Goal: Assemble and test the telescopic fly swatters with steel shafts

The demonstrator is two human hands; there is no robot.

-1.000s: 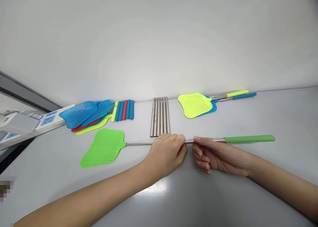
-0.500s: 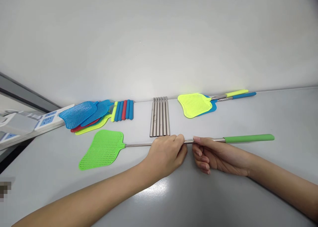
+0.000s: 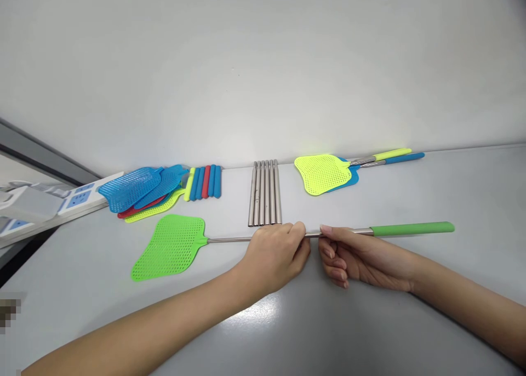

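A green fly swatter (image 3: 170, 247) with a metal rod and a green grip lies crosswise in front of me, its head to the left. My left hand (image 3: 275, 255) is closed around the middle of the rod, hiding part of it. Just to the right, my right hand (image 3: 355, 255) pinches the rod between thumb and fingers, short of the green grip (image 3: 413, 229). Its other fingers are loosely curled below. Beyond my left hand, several bare metal tubes (image 3: 264, 192) lie side by side.
At the back left are several stacked swatter heads (image 3: 131, 188) in blue, red and yellow. Beside them is a row of coloured grips (image 3: 199, 183). A white power strip (image 3: 94, 203) stands at the left edge. A yellow swatter (image 3: 322, 174) overlaps a blue one (image 3: 405, 158) at the back right.
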